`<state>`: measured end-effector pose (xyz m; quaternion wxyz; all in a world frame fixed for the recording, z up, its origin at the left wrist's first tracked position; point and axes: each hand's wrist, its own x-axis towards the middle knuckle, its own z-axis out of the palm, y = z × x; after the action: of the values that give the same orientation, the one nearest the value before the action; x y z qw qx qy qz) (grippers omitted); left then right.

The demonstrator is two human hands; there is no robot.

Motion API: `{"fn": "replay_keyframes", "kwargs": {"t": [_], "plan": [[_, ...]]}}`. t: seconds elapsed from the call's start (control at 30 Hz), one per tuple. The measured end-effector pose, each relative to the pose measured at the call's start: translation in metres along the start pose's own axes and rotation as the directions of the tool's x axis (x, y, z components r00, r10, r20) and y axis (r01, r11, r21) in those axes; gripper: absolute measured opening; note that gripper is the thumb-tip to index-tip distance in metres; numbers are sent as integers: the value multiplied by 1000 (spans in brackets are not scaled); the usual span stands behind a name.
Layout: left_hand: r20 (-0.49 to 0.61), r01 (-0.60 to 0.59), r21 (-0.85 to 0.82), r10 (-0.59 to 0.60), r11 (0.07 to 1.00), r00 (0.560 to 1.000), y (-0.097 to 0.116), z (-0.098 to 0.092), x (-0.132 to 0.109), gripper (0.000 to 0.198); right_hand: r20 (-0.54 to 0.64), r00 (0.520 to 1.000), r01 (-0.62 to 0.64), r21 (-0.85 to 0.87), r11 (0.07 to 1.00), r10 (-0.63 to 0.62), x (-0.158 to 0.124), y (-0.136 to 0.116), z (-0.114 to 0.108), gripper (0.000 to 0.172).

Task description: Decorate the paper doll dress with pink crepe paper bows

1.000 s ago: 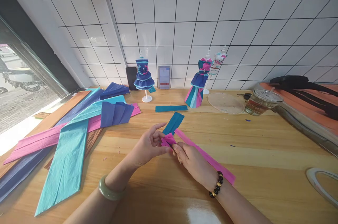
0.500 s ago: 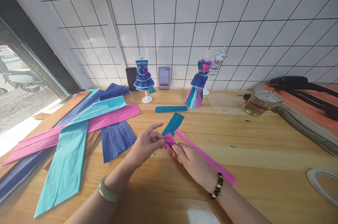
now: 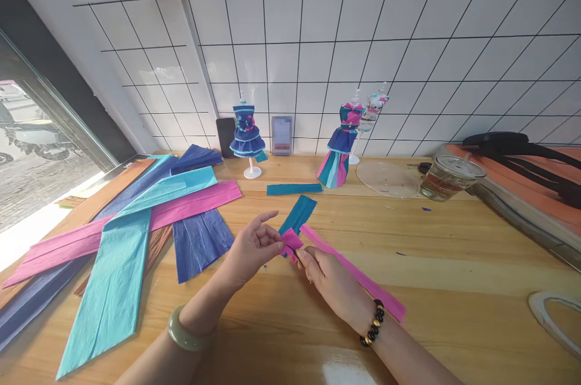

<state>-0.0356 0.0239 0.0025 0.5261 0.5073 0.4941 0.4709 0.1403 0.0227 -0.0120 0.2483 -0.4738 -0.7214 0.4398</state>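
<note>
My left hand pinches a small piece of pink crepe paper between thumb and index finger, with the little finger side raised. Close against it, my right hand is closed on a thin dark tool that touches the pink paper; most of it is hidden by the fingers, so its kind is unclear. A long pink strip lies on the table beyond my right hand. Just behind the held piece rests a folded teal strip. Another teal strip lies flat farther back.
Overlapping crepe strips, including a turquoise one and a blue piece, cover the left side. Small dress forms stand by the tiled wall, near phones. To the right are a clear disc, a lidded cup and a white ring.
Both hands stay in nearly the same place. The pink piece between them has shifted slightly, and its lower part hangs a little differently at the dark tool.
</note>
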Motion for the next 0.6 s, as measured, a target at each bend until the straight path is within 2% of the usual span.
{"fn": "replay_keyframes", "kwargs": {"t": [0.6], "plan": [[75,33,-169,-20,985,997,-5,5,-2,65,-29,999,-19,-47,999,18,0,0,0,41]]}}
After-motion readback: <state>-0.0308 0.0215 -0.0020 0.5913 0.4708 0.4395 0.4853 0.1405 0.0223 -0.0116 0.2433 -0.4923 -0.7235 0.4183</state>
